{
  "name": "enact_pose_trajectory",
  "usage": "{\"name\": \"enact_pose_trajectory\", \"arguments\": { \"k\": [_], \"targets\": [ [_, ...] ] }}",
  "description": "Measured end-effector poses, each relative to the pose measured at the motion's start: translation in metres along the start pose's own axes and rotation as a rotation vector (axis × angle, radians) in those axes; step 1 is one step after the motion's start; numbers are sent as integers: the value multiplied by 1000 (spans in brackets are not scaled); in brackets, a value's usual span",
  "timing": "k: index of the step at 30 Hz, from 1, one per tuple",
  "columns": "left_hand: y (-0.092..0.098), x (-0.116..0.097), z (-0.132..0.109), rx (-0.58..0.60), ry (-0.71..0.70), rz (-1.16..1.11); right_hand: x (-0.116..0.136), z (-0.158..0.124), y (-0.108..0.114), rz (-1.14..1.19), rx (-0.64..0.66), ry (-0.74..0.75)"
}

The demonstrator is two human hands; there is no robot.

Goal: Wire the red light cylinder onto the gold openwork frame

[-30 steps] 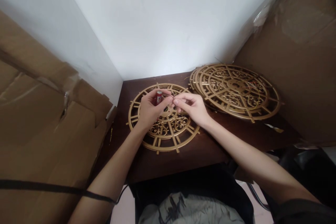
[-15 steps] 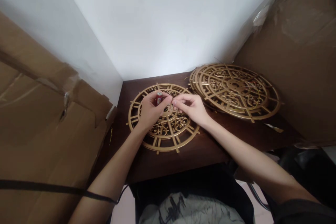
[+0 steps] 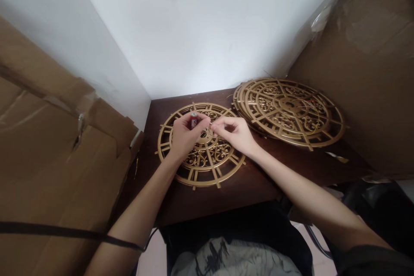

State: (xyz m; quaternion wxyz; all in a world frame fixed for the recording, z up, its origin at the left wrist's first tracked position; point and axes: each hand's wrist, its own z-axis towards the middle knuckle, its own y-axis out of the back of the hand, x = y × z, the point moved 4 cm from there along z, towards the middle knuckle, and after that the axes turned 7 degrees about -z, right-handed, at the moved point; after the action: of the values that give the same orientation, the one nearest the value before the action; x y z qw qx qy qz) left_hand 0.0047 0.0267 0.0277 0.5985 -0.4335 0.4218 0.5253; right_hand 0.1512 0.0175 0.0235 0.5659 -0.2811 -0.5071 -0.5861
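Nearest the camera is the person's lap in dark clothing, with a black strap (image 3: 64, 233) crossing the lower left. Both bare forearms reach up from there to meet over the tabletop (image 3: 255, 181).

The left hand (image 3: 181, 136) grips a small red cylinder (image 3: 193, 120) between thumb and fingers, holding it just above the hub of a gold openwork disc (image 3: 200, 161) that lies flat on the dark wood. The right hand (image 3: 236, 133) has its thumb and forefinger pinched shut right beside the left hand's fingertips. Whatever they nip is too thin to make out.

Little has changed in the last second. The right hand has crept a touch leftward, so its pinched fingertips now meet the left hand's, where a small gap showed before. The faint loop of strand that arced above the right knuckles is no longer visible. The red cylinder has shifted only slightly and has the same grip on it. The disc beneath has not moved. By these signs the work remains fine fingertip work at the cylinder, done above the disc and not on it.

Further back to the right, a stack of matching gold discs (image 3: 287, 112) rests on the tabletop, unchanged, with its far edge near a large cardboard box (image 3: 371, 73). Flattened cardboard (image 3: 48, 138) leans at the left, and the white wall (image 3: 200, 30) closes the corner behind.
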Motion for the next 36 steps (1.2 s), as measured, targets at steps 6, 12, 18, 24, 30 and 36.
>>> {"name": "enact_pose_trajectory", "arguments": {
  "k": [6, 12, 18, 24, 30, 36],
  "targets": [
    [1, -2, 1, -25, -50, 85, 0, 0, 0, -21, -45, -21],
    [5, 0, 2, -63, -9, 17, 2, 1, 3, -17, -77, -3],
    [7, 2, 3, -89, -20, 30, -1, 2, 3, -18, -91, -26],
    [4, -6, -2, -84, -183, 218, 1, 3, 5, -155, -147, 70],
    [5, -6, -4, -60, -245, 360, 11, -2, 7, -445, -162, 204],
    [3, -8, -6, -63, -249, 347, 13, -1, 7, -352, -165, 229]
  ]
}}
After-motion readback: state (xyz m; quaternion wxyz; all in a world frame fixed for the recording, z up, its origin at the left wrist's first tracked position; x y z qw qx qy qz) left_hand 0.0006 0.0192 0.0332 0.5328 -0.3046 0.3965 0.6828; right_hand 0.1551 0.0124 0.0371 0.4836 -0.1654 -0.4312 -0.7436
